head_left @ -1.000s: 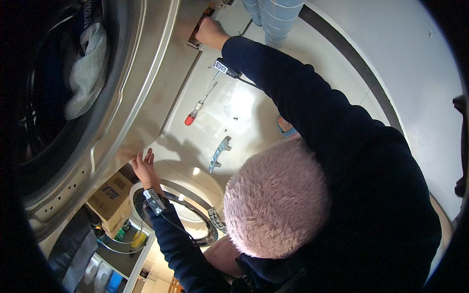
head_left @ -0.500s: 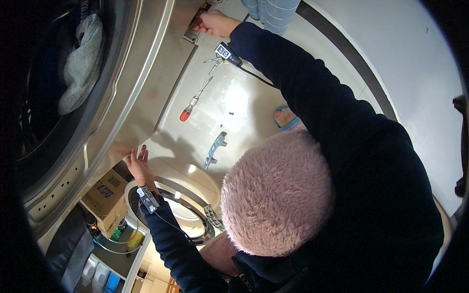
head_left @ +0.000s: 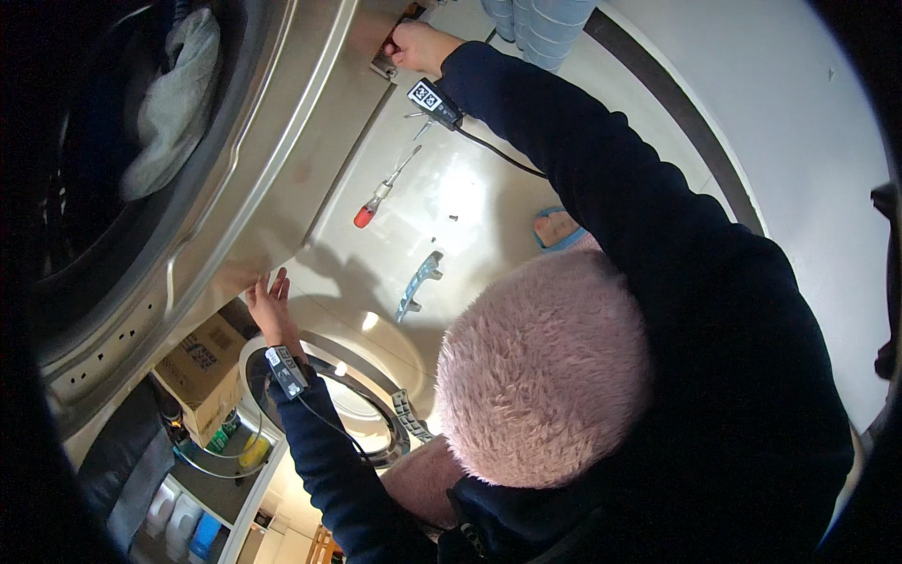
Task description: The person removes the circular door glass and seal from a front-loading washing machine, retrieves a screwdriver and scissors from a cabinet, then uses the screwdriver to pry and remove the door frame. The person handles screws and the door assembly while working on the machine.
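Note:
Beside the metallic front panel (head_left: 310, 132) of a washing machine, my right hand (head_left: 420, 47) reaches to an opening at the panel's far lower corner. Its fingers are curled in there, and what they grip, if anything, is hidden. My left hand (head_left: 272, 310) is at the panel's near lower corner, fingers stretched and slightly apart, the tips against the edge. On the floor between the hands lie a screwdriver (head_left: 381, 195) with a red end, a curved grey-blue handle piece (head_left: 419, 287) and a small screw (head_left: 453, 218). More slim metal tools (head_left: 423, 127) lie partly behind my right wrist.
Grey cloth (head_left: 183, 108) hangs in the dark drum opening. A round door ring (head_left: 352, 371) lies near my left forearm. A cardboard box (head_left: 202, 371) and a shelf with bottles (head_left: 183, 522) stand at lower left. My knee in pink fluffy fabric (head_left: 545, 367) fills the middle.
The whole view has shifted slightly, moving the floor items a little to the right. Both hands stay at the same two panel corners; the right fingers now look more curled in.

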`<state>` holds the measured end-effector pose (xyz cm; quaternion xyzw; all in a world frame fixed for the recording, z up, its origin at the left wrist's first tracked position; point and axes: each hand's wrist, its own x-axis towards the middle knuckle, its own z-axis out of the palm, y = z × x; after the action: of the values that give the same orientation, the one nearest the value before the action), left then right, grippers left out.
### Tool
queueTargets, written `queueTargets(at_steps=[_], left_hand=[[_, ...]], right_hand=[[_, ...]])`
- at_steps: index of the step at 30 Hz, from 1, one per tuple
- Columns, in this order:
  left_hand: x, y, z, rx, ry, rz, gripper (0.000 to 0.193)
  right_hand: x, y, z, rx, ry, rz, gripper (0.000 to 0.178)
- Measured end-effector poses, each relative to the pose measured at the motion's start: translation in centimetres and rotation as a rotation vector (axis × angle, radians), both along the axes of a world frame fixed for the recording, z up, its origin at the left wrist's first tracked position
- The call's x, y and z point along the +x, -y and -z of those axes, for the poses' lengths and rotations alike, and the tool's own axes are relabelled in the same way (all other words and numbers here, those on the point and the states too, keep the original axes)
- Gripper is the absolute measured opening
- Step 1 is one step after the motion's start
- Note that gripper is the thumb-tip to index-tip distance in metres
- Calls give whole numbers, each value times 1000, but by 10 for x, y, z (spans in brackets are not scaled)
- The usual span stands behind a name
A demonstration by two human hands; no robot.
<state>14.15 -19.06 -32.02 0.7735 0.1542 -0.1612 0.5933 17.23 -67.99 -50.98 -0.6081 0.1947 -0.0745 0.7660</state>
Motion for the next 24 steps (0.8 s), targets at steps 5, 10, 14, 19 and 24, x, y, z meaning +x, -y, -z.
queueTargets(at_steps=[5,10,14,19,24], left_hand=[[-4,5,-2,-7,13,-12,22],[-6,6,-4,-31,8,-34,20],[-6,4,-2,-20,18,7,19],[-2,1,2,-18,14,-6,20],[-2,2,4,14,26,6,20]], right_hand=[[-20,-36,-61,432,-271,519,13],[-40,-47,-90,-473,-248,566,16],[-52,-34,-89,-893,-305,288,23],[-51,-31,-67,-851,-201,651,15],[-31,-2,-8,-310,155,89,18]])
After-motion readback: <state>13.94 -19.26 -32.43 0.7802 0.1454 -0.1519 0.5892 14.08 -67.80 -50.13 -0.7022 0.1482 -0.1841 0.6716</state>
